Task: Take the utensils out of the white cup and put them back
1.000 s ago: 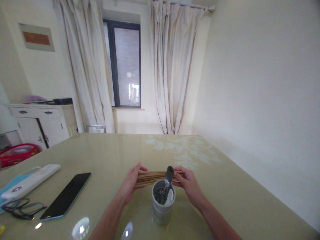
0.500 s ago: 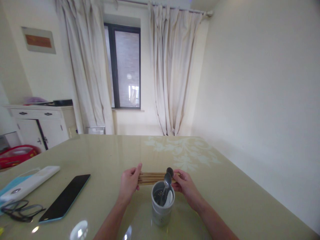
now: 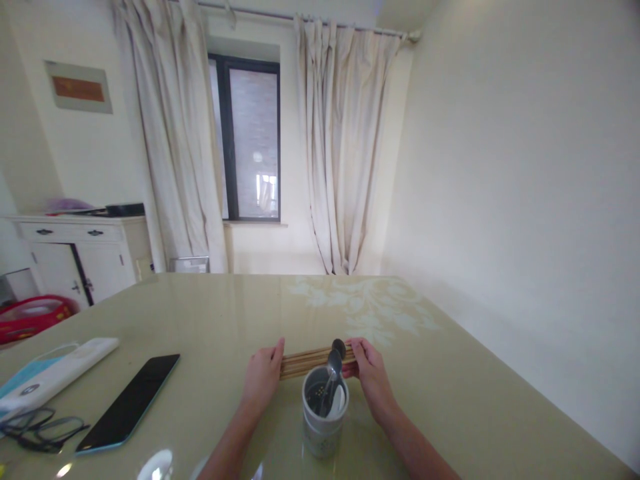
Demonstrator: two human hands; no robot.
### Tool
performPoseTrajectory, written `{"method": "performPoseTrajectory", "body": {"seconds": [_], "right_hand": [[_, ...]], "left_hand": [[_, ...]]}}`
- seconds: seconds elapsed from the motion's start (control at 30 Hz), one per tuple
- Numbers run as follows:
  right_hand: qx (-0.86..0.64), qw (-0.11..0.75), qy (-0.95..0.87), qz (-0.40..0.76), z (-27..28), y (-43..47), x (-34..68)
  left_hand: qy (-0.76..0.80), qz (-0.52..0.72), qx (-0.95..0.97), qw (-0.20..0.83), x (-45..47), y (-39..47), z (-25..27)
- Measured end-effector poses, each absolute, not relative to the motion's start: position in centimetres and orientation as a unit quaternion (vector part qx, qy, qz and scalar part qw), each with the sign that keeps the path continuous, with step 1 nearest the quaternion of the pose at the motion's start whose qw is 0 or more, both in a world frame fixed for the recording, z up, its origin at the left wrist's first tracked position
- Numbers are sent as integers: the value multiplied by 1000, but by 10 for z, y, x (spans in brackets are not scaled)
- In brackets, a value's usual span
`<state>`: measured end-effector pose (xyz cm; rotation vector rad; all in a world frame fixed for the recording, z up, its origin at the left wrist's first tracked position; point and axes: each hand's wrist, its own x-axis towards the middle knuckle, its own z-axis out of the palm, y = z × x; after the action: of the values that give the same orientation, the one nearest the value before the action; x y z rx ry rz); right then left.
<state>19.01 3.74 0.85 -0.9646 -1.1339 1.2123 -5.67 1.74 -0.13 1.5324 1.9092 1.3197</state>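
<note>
A bundle of several wooden chopsticks (image 3: 306, 361) stretches between my hands, just beyond the utensil cup. My left hand (image 3: 265, 373) is closed around the left end, thumb pointing up. Around the right end my right hand (image 3: 369, 370) is closed too, fingers wrapped over the sticks. The grey-white cup (image 3: 324, 430) stands upright on the table between my forearms. Two metal spoons (image 3: 335, 362) lean out of it, their bowls in front of the chopsticks, along with a white piece (image 3: 339, 401) whose kind I cannot make out.
On the left of the glossy table (image 3: 210, 320) lie a black-screened phone (image 3: 130, 400), eyeglasses (image 3: 43, 428), a long white device (image 3: 65, 373) and a light-blue mask (image 3: 25, 380). A wall (image 3: 525, 200) borders the table's right side. Beyond stands a white cabinet (image 3: 105, 253).
The chopstick bundle has tilted, its right end now higher than its left. Both hands keep hold. The whole view has shifted slightly, with the scene sitting a little lower.
</note>
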Motion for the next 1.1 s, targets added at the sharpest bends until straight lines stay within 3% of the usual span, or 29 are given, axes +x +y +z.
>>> {"method": "performPoseTrajectory", "body": {"seconds": [0.2, 0.4, 0.63, 0.93, 1.1], "right_hand": [[-422, 575, -531, 458, 0, 40, 190], [-417, 565, -500, 507, -2, 41, 190], [-423, 591, -485, 486, 0, 43, 189], [-431, 586, -489, 481, -2, 40, 187], [-432, 584, -494, 477, 3, 41, 189]], "left_hand": [[696, 462, 517, 185, -44, 16, 4], [688, 454, 534, 188, -41, 13, 9], [673, 441, 569, 172, -39, 16, 3], [714, 317, 615, 111, -42, 13, -4], [706, 309, 627, 117, -40, 11, -6]]}}
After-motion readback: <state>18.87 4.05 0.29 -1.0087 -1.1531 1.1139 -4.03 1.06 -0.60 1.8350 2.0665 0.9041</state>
